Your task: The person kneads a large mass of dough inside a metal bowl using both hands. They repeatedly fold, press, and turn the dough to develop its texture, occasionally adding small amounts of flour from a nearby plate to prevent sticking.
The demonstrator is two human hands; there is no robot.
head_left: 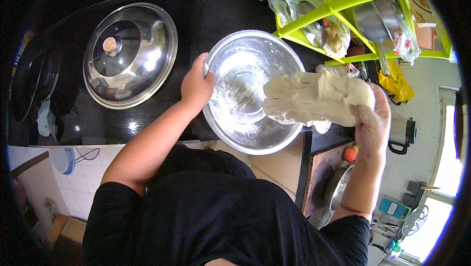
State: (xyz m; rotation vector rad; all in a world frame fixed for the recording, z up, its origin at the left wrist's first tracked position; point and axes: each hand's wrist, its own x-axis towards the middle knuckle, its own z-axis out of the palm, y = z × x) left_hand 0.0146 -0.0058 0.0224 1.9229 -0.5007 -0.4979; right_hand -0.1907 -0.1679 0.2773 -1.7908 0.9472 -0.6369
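A shiny metal bowl [230, 131] stands in front of me, smeared inside with flour and dough. My left hand [196, 85] grips its left rim, with the thumb over the edge. From my right hand [377, 119] stretches a long, thick piece of pale, soft dough [319, 98]. The fingers are wrapped round the dough's right end, partly hidden by it. Its other end hangs over the bowl's right half; whether it touches the inside I cannot tell.
On the dark counter [191, 15] at the left lies a steel-and-glass pan lid [157, 60] with a wooden knob. A green rack [338, 8] with pans and plastic bags rises at the back right. A kettle [401, 133] and a red round fruit [350, 154] are at the right.
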